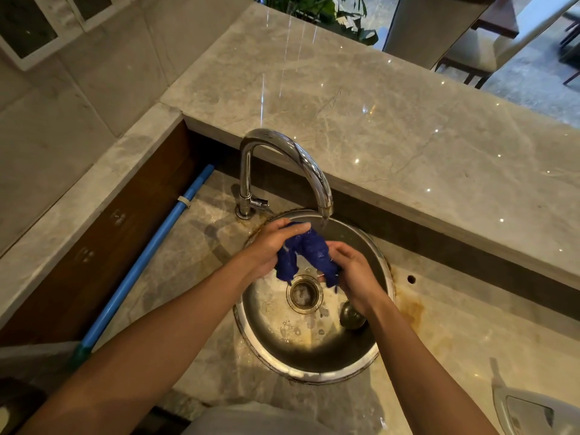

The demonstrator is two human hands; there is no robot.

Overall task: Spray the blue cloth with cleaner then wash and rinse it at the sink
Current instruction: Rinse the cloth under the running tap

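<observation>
The blue cloth (309, 252) is wet and bunched, held over the round steel sink (314, 350) just below the chrome faucet spout (324, 208). My left hand (270, 246) grips the cloth's left end, fingers wrapped over its top. My right hand (351, 268) grips the right end. Both loose ends hang down towards the drain (303, 293). A thin stream of water falls from the spout beside the cloth. No spray bottle of cleaner is in view.
A round drain plug (353, 317) lies in the basin on the right. A blue pole (147, 255) leans along the left counter. A raised marble ledge (392, 136) runs behind the faucet. A grey plastic object (530, 412) sits at the lower right.
</observation>
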